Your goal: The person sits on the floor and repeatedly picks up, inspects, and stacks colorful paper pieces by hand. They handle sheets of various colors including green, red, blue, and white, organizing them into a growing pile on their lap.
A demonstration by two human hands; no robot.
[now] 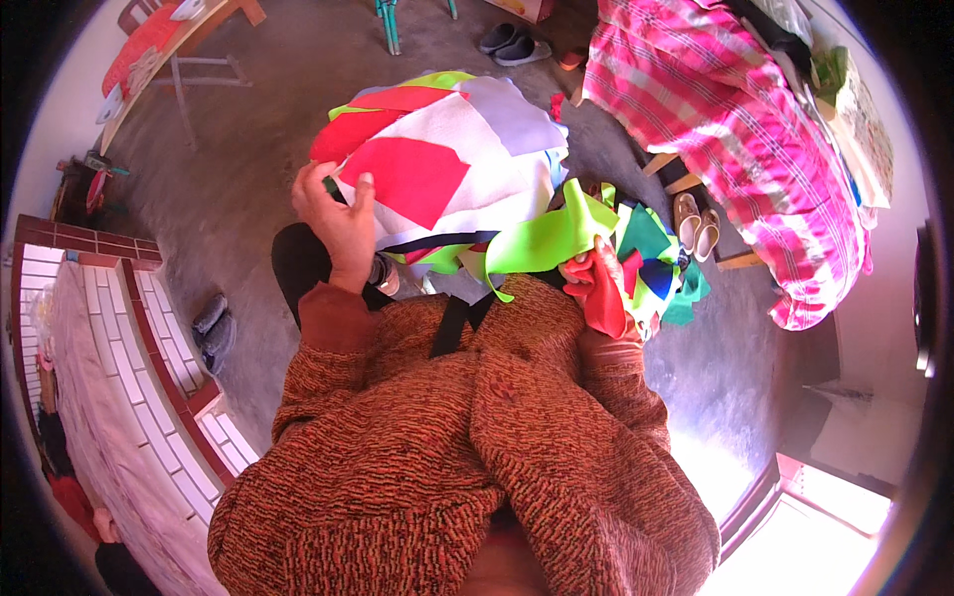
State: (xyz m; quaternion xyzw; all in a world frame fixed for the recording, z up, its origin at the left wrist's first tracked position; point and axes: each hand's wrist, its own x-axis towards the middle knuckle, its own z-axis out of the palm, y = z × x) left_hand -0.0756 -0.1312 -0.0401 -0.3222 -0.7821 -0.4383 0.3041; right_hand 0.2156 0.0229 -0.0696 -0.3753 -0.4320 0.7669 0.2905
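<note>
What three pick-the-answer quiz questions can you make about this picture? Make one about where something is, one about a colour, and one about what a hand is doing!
1. Where are the dark slippers?
A. on the bed
B. on the floor beyond the cloth pile
C. in a hand

2. What colour is the big patch on the white cloth by the left thumb?
A. red
B. black
C. brown

3. What is the right hand doing?
A. hanging empty
B. gripping cloth pieces
C. holding a cup

Answers: 1 B, the dark slippers lie on the grey floor. 2 A, the patch beside the left hand is red. 3 B, the right hand is closed on the green cloth.
</note>
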